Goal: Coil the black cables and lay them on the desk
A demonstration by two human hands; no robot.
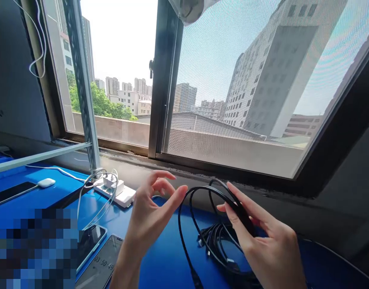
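A looped black cable is gripped between the thumb and fingers of my right hand. Its loops arch to the left, and one end with a dark connector hangs down low in the view. Just left of the loops is my left hand, its fingers curled loosely and apart from the thumb, with nothing between them. The left thumb tip comes close to the cable; whether it touches I cannot tell. Beneath the held loops, a pile of coiled black cables with metal plugs lies on the blue table, partly hidden by my right hand.
Two phones, one beside another showing a timer, lie left of my left forearm. A white power strip with plugs and white cables sits by the wall. A metal post stands before the window. The lower left is pixelated.
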